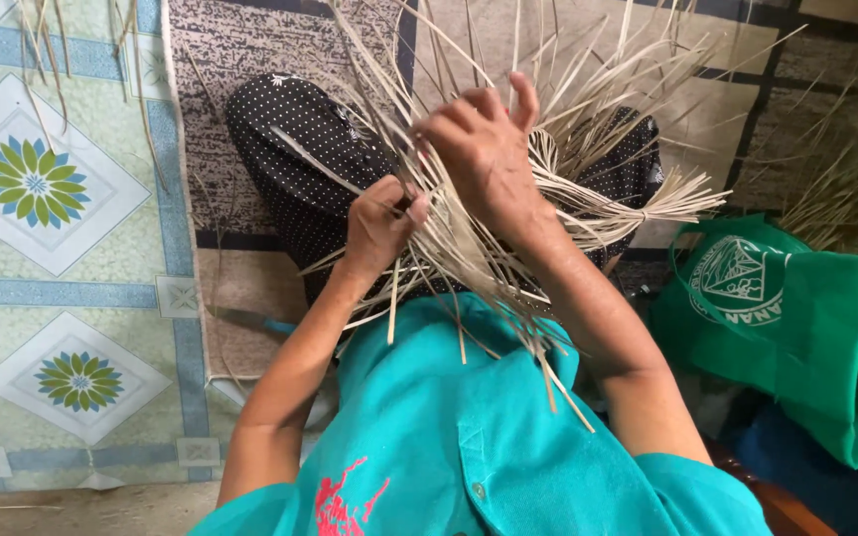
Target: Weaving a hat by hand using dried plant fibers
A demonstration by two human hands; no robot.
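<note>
Weaving pale straw strips on the lap, both hands deep in the bundle.

Head view: the left hand (379,226) is curled tight, fingers pressed together and pinching a few strands of the straw strips (588,203), which fan out over the dotted-trousered knees. The right hand (484,149) sits just above, fingers bent and gripping the crossing strands, thumb up. A green cloth bag (806,328) lies to the right; a patterned floor mat (62,248) spreads on the left.
</note>
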